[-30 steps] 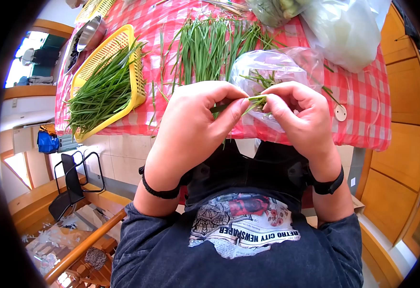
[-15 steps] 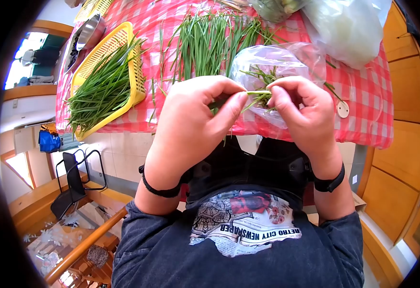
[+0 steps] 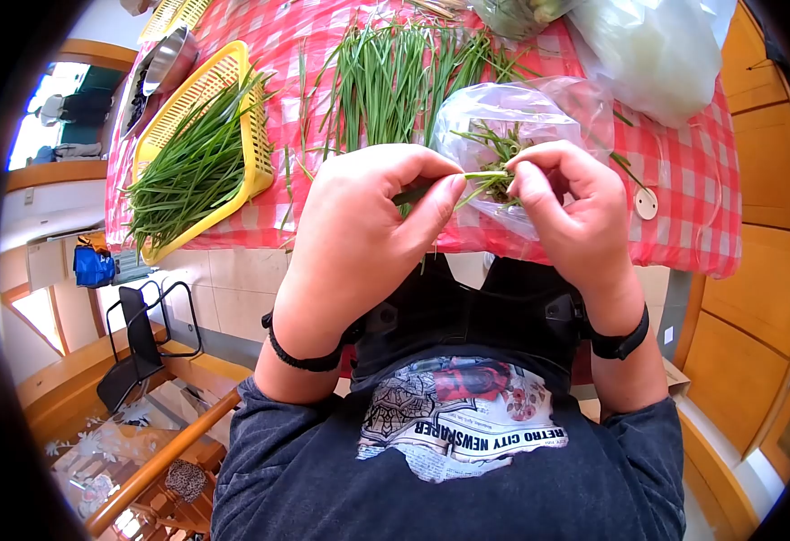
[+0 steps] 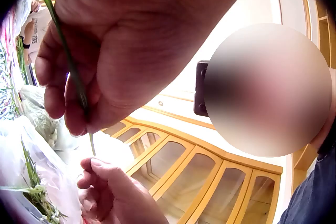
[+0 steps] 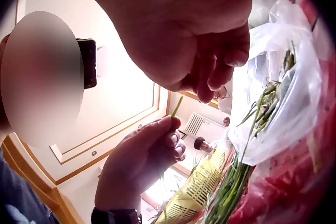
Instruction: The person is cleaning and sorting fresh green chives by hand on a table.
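Between thumb and forefinger, my left hand [image 3: 368,225] pinches a garlic chive stalk [image 3: 483,174]. The green blade [image 4: 71,56] runs along that hand's fingers in the left wrist view. Facing it, my right hand [image 3: 575,198] has thumb and forefinger together at the stalk's pale end. Behind the hands lies a clear plastic bag [image 3: 568,108], its mouth toward me, with chive trimmings [image 3: 503,144] inside. A row of long chives [image 3: 386,90] is spread on the table beyond the left hand.
A yellow basket [image 3: 258,135] heaped with chives [image 3: 192,167] stands at the left, a metal bowl [image 3: 174,61] behind it. Full plastic bags [image 3: 652,63] sit at the back right. A round white tag [image 3: 646,204] lies on the red checked tablecloth [image 3: 706,216].
My right hand has drawn slightly away to the right from the left hand, baring more of the stalk between them. Over the last half second both hands have barely moved.
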A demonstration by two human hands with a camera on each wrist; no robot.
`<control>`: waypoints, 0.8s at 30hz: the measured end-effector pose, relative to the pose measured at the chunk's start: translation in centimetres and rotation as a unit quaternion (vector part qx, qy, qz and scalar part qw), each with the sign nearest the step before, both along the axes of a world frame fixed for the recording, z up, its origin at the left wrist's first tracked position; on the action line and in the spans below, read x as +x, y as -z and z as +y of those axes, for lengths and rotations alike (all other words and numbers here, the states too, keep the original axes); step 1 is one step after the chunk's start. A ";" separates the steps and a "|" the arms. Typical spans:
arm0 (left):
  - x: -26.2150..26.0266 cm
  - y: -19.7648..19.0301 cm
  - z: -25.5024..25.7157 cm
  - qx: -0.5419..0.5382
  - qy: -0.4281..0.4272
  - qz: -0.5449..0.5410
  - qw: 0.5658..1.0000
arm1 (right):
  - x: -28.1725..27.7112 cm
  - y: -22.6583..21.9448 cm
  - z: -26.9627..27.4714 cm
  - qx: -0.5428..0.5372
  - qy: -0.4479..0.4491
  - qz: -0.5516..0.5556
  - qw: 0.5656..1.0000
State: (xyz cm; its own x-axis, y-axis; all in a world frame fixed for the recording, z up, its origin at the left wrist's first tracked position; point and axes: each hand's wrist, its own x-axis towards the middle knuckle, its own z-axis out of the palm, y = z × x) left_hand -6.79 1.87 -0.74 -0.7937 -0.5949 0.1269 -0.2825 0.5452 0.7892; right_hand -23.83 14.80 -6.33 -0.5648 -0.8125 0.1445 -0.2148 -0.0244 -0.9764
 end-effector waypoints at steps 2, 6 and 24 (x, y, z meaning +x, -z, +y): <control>0.0 0.2 0.0 -0.010 0.000 -0.006 1.000 | 0.0 -0.3 0.1 0.003 -0.005 -0.008 1.000; -0.4 0.8 0.6 -0.014 0.019 0.018 1.000 | 0.8 -1.2 -0.1 0.002 -0.051 0.002 0.999; -0.1 0.7 0.3 -0.091 0.023 0.034 0.995 | 0.3 -0.4 0.5 0.024 -0.100 -0.067 0.992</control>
State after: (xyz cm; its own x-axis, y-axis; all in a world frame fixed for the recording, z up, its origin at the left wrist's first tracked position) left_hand -6.93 2.16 -1.44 -0.8054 -0.5210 0.2826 -0.2039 0.6912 0.6932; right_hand -23.51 15.34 -5.93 -0.4032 -0.9144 0.0367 -0.0779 -0.0056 -0.9969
